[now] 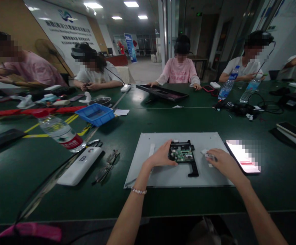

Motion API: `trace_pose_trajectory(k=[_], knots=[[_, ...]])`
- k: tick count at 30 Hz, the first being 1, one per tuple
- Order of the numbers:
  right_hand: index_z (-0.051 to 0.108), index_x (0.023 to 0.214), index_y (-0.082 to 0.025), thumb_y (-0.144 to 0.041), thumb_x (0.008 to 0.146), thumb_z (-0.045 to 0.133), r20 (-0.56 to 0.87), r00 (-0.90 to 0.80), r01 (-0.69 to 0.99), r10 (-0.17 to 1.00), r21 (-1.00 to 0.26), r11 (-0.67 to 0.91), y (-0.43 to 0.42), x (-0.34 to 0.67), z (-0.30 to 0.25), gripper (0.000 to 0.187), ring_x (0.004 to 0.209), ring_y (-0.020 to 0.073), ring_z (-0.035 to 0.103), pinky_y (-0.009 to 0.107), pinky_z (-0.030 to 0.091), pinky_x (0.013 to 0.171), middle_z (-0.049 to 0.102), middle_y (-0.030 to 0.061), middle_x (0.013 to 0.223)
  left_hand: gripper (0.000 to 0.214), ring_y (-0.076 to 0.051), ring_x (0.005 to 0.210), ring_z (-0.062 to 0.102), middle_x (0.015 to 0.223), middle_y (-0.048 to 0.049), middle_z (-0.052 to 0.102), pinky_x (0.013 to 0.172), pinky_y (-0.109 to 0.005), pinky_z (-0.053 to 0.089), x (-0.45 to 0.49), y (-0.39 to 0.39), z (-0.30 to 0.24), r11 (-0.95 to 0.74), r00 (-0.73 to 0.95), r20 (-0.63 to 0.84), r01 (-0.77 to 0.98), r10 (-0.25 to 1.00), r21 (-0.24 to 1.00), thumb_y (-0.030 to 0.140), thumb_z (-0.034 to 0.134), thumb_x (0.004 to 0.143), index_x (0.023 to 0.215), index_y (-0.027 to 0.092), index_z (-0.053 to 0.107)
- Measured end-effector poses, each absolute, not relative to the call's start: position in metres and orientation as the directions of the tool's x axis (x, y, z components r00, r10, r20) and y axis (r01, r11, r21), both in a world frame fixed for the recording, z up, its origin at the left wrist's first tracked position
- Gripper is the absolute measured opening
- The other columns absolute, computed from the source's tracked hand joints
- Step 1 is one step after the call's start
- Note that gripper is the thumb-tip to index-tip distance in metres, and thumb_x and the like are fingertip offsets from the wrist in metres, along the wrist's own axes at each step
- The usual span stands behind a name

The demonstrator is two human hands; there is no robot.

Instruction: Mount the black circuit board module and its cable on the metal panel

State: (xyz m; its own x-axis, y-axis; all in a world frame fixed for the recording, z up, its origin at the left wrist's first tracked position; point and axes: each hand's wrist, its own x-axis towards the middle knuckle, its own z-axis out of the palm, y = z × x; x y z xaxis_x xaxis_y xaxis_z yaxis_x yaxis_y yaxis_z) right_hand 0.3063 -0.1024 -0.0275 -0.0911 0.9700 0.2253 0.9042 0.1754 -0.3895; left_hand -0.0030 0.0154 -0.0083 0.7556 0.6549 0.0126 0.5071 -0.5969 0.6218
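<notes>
A green circuit board (185,155) sits in a black plastic frame (194,168) on a pale grey flat panel (137,170). My left hand (161,156) spans the left side of the frame, with the thumb at its lower edge and the fingers at its upper left corner. To the right of the board, my right hand (223,161) pinches a small whitish, partly clear piece (204,152) just over the panel. The fingers partly cover that piece, so its kind cannot be made out. A white strip (151,150) lies on the panel near my left hand.
A lit phone (243,158) lies right of the panel. On the left are a white power bank (81,166), glasses (107,166), a water bottle (61,132) and a blue tray (96,119). Across the table (163,119) a person holds a dark panel (161,92); several others sit around.
</notes>
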Motion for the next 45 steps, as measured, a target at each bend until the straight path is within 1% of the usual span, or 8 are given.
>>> trace_pose_trajectory(k=[6, 11, 17, 22, 29, 36, 41, 45], knots=[[0.063, 0.106, -0.019, -0.032, 0.086, 0.051, 0.314, -0.113, 0.954, 0.943, -0.233, 0.191, -0.100, 0.296, -0.022, 0.027, 0.099, 0.0246, 0.057, 0.037, 0.046, 0.083, 0.063, 0.0096, 0.108, 0.114, -0.037, 0.137, 0.017, 0.151, -0.0176, 0.014, 0.111, -0.053, 0.018, -0.004, 0.015, -0.009, -0.597, 0.759, 0.017, 0.498, 0.651, 0.628, 0.049, 0.073, 0.059, 0.145, 0.016, 0.005], [0.065, 0.099, -0.018, -0.019, 0.088, 0.047, 0.257, -0.261, 0.943, 0.931, -0.140, 0.303, -0.090, 0.294, -0.022, 0.021, 0.097, 0.0228, 0.059, 0.034, 0.045, 0.083, 0.066, 0.0095, 0.104, 0.114, -0.037, 0.137, 0.017, 0.150, -0.0176, 0.015, 0.112, -0.053, 0.018, -0.004, 0.015, -0.010, -0.619, 0.767, 0.041, 0.484, 0.640, 0.619, 0.051, 0.072, 0.060, 0.145, 0.017, 0.005], [0.064, 0.098, -0.019, -0.015, 0.089, 0.043, 0.195, -0.141, 0.984, 0.971, -0.080, 0.159, -0.094, 0.281, -0.017, 0.024, 0.087, 0.0199, 0.063, 0.028, 0.043, 0.072, 0.068, 0.0080, 0.099, 0.116, -0.037, 0.137, 0.016, 0.150, -0.0197, 0.015, 0.112, -0.050, 0.019, -0.003, 0.014, -0.006, -0.586, 0.748, 0.002, 0.518, 0.664, 0.623, 0.051, 0.074, 0.058, 0.144, 0.013, 0.008], [0.067, 0.091, -0.020, -0.027, 0.092, 0.041, 0.206, 0.122, 0.982, 0.971, -0.167, -0.088, -0.104, 0.245, 0.001, 0.027, 0.078, 0.0183, 0.064, 0.026, 0.041, 0.066, 0.070, 0.0051, 0.087, 0.115, -0.036, 0.137, 0.017, 0.150, -0.0185, 0.015, 0.112, -0.051, 0.019, -0.003, 0.015, -0.009, -0.603, 0.755, 0.013, 0.513, 0.656, 0.611, 0.054, 0.072, 0.059, 0.145, 0.015, 0.007], [0.066, 0.079, -0.023, -0.027, 0.091, 0.043, 0.190, 0.239, 0.962, 0.952, -0.182, -0.205, -0.107, 0.209, 0.007, 0.026, 0.070, 0.0167, 0.063, 0.025, 0.036, 0.057, 0.069, 0.0018, 0.081, 0.116, -0.037, 0.137, 0.015, 0.151, -0.0185, 0.013, 0.113, -0.050, 0.018, -0.002, 0.013, -0.009, -0.590, 0.745, 0.002, 0.526, 0.667, 0.612, 0.052, 0.073, 0.058, 0.145, 0.014, 0.005], [0.066, 0.082, -0.022, -0.026, 0.091, 0.041, 0.289, 0.161, 0.957, 0.944, -0.280, -0.077, -0.106, 0.209, -0.010, 0.027, 0.074, 0.0189, 0.063, 0.027, 0.042, 0.062, 0.069, 0.0060, 0.084, 0.115, -0.037, 0.137, 0.016, 0.151, -0.0180, 0.013, 0.112, -0.051, 0.018, -0.001, 0.012, -0.007, -0.606, 0.751, 0.012, 0.523, 0.660, 0.599, 0.053, 0.071, 0.059, 0.145, 0.015, 0.003], [0.066, 0.095, -0.020, -0.028, 0.090, 0.039, 0.368, 0.153, 0.877, 0.917, -0.479, 0.046, -0.107, 0.228, -0.029, 0.028, 0.087, 0.0217, 0.062, 0.034, 0.047, 0.078, 0.069, 0.0082, 0.094, 0.114, -0.037, 0.137, 0.016, 0.151, -0.0162, 0.015, 0.112, -0.053, 0.018, -0.001, 0.011, -0.006, -0.601, 0.752, 0.024, 0.507, 0.659, 0.618, 0.049, 0.072, 0.059, 0.145, 0.018, 0.005], [0.062, 0.107, -0.017, -0.027, 0.089, 0.038, 0.393, 0.138, 0.851, 0.909, -0.516, 0.093, -0.107, 0.237, -0.037, 0.032, 0.101, 0.0235, 0.058, 0.040, 0.044, 0.092, 0.065, 0.0101, 0.107, 0.114, -0.038, 0.137, 0.016, 0.151, -0.0178, 0.015, 0.112, -0.052, 0.019, -0.001, 0.013, -0.008, -0.591, 0.751, 0.021, 0.502, 0.660, 0.631, 0.049, 0.073, 0.058, 0.145, 0.015, 0.007]])
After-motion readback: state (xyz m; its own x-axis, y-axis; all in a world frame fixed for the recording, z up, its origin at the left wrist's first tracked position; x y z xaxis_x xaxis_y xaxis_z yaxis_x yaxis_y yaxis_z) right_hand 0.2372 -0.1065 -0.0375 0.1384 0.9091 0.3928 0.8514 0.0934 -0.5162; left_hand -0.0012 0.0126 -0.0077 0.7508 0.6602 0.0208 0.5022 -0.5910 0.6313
